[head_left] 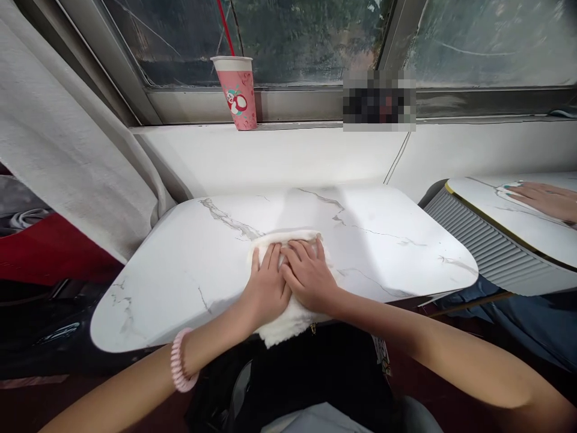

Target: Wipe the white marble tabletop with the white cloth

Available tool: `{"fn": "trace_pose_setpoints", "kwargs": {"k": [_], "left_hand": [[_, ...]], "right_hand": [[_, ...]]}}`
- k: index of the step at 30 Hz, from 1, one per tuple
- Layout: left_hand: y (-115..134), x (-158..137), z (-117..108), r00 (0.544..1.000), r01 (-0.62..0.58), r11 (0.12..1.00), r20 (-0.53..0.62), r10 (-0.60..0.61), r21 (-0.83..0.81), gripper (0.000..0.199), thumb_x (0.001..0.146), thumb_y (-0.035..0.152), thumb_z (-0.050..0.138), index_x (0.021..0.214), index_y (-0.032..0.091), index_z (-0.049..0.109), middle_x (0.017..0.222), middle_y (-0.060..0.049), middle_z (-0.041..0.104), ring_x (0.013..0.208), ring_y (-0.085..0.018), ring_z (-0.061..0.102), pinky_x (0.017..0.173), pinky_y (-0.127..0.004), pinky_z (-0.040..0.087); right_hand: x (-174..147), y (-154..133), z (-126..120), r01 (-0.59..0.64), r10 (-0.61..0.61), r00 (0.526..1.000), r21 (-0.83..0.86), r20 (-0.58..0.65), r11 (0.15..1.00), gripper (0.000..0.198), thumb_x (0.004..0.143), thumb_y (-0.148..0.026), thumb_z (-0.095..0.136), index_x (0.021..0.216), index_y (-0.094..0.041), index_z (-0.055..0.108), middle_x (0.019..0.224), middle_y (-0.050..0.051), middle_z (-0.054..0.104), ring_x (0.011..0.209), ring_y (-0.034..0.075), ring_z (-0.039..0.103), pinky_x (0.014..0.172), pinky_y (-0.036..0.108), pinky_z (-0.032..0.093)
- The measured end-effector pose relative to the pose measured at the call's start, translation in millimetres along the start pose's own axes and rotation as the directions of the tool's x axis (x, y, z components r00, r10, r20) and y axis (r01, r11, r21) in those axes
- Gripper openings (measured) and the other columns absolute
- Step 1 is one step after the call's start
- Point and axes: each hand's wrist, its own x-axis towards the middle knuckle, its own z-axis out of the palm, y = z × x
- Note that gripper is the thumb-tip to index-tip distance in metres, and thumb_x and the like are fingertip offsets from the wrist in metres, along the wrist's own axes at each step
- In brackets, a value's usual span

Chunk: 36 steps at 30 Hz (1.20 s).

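Observation:
Both hands rest on a fluffy white cloth (288, 322) that lies on a white marble-patterned tabletop (171, 258). My left hand (267, 288) is pressed flat on the cloth with its fingers stretched toward the window; a pink coiled band circles that wrist. Beside it, my right hand (311, 276) also lies flat, its fingers spread and partly over the edge of the left hand. Part of the cloth hangs over the table's near edge. Whatever lies beneath the hands is hidden.
A pink paper cup (240, 96) with a red straw stands on the sill. Left hangs a grey curtain (76, 120). At right, another person's hand (545, 198) lies on a white cloth on a second table (491, 207). A blurred patch (379, 102) covers something on the sill.

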Motion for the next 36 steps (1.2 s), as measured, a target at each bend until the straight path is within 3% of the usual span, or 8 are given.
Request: {"fn": "trace_pose_setpoints", "kwargs": {"k": [4, 10, 18, 36], "left_hand": [[-15, -7, -3, 1.000, -0.003, 1.000, 0.030, 0.003, 0.004, 0.057, 0.094, 0.028, 0.030, 0.147, 0.008, 0.038, 0.153, -0.021, 0.036, 0.146, -0.033, 0.025, 0.117, -0.060, 0.021], [-74, 35, -8, 0.993, -0.038, 0.997, 0.106, 0.045, -0.063, 0.056, 0.095, 0.031, 0.029, 0.146, 0.010, 0.038, 0.153, -0.020, 0.035, 0.146, -0.030, 0.023, 0.118, -0.058, 0.015], [-134, 101, 2, 0.997, -0.028, 0.986, 0.062, 0.038, -0.166, 0.054, 0.095, 0.033, 0.029, 0.144, 0.013, 0.038, 0.151, -0.017, 0.037, 0.144, -0.025, 0.028, 0.119, -0.056, 0.008], [-225, 178, 25, 1.000, 0.013, 0.980, -0.024, -0.018, -0.201, 0.052, 0.091, 0.030, 0.034, 0.141, 0.019, 0.044, 0.150, -0.010, 0.042, 0.140, -0.024, 0.033, 0.120, -0.050, 0.012]], "right_hand": [[7, -11, 7, -0.027, 0.026, 1.000, 0.057, 0.018, 0.998, 0.036, 0.098, -0.028, 0.032, 0.124, -0.020, 0.056, 0.135, 0.012, 0.054, 0.129, 0.027, 0.042, 0.117, 0.062, 0.013], [65, -6, 32, -0.090, 0.090, 0.996, 0.085, 0.000, 0.992, 0.034, 0.098, -0.027, 0.034, 0.123, -0.017, 0.055, 0.129, 0.012, 0.057, 0.125, 0.027, 0.046, 0.117, 0.064, 0.006], [145, 19, 58, -0.156, 0.157, 0.987, 0.083, -0.013, 0.984, 0.031, 0.100, -0.028, 0.032, 0.117, -0.019, 0.056, 0.126, 0.010, 0.057, 0.124, 0.024, 0.045, 0.116, 0.063, 0.009], [245, 40, 95, -0.155, 0.152, 0.986, -0.044, -0.065, 0.987, 0.031, 0.100, -0.024, 0.028, 0.110, -0.016, 0.057, 0.118, 0.012, 0.062, 0.115, 0.029, 0.051, 0.107, 0.052, 0.026]]}}
